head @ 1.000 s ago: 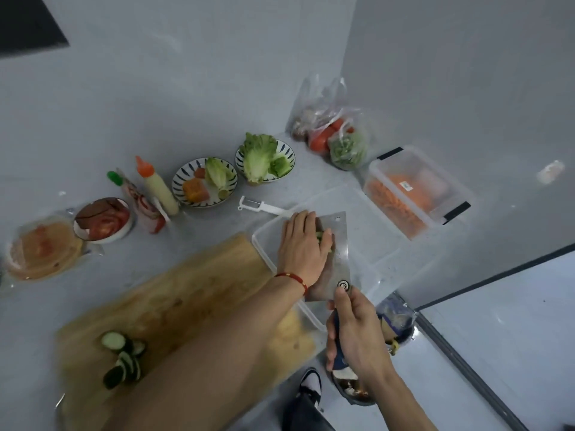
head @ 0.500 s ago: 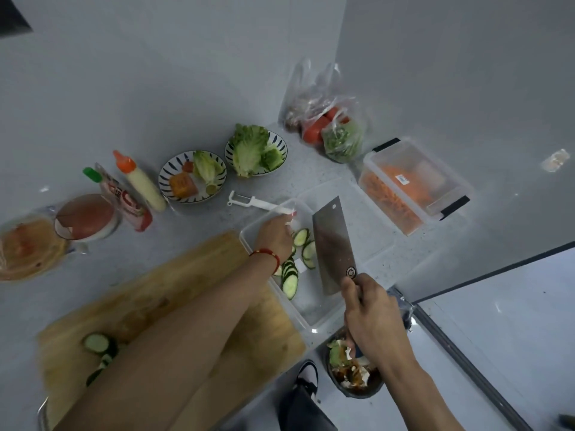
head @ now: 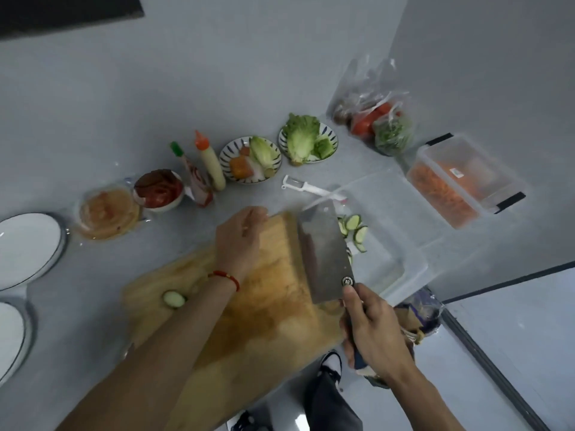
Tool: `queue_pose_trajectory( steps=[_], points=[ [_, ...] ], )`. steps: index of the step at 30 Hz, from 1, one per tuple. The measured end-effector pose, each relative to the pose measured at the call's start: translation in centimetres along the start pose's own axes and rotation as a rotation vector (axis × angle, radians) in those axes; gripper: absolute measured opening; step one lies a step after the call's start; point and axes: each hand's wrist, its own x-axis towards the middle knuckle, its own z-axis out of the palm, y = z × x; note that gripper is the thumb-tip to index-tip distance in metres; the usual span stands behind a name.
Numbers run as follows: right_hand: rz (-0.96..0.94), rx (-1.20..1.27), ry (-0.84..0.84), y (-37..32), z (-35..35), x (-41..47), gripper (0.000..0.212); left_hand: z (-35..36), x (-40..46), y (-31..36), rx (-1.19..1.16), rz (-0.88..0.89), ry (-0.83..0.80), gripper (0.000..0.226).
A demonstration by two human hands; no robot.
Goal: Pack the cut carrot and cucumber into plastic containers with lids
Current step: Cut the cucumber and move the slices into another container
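Note:
Cucumber slices (head: 354,228) lie inside a clear plastic container (head: 395,265) right of the wooden cutting board (head: 249,306). A lone cucumber piece (head: 174,299) rests on the board's left part. My right hand (head: 373,334) grips the handle of a cleaver (head: 323,253), its blade flat over the board's right edge. My left hand (head: 239,241) hovers over the board's far side, fingers loosely curled and holding nothing. A second clear container (head: 466,178) with shredded carrot and a clip lid stands at the far right.
A white peeler (head: 308,188) lies behind the board. Two bowls with lettuce (head: 308,141), sauce bottles (head: 208,163), a tomato bowl (head: 158,189), a wrapped dish (head: 107,209), white plates (head: 28,247) and bagged vegetables (head: 379,119) line the counter. A bin (head: 417,318) sits below the counter edge.
My left hand left the cucumber container and moved back over the board. The cleaver swung left from above the container to the board's right edge. The view shifted.

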Motion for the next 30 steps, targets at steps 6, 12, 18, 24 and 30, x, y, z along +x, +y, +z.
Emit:
queue_pose_trajectory(
  steps=[6,12,18,24,30],
  points=[
    [0.034,-0.164,-0.149,3.5,9.3,-3.1,0.037,-9.9,-7.4,-12.9,0.265,-0.086,0.183,0.047],
    [0.111,-0.282,-0.191,4.9,15.2,-5.7,0.035,-9.1,-10.2,-16.7,0.429,-0.096,0.021,0.062],
    [0.133,-0.235,-0.195,3.7,20.1,-7.4,0.031,-7.6,-10.8,-16.4,0.492,-0.100,0.056,0.059],
    [0.196,-0.114,-0.223,2.5,23.0,-8.1,0.033,-6.3,-11.5,-15.3,0.363,-0.126,0.062,0.056],
    [0.102,-0.159,-0.186,1.4,21.3,-7.8,0.033,-4.7,-11.7,-13.5,0.292,-0.108,0.103,0.069]
  ],
)
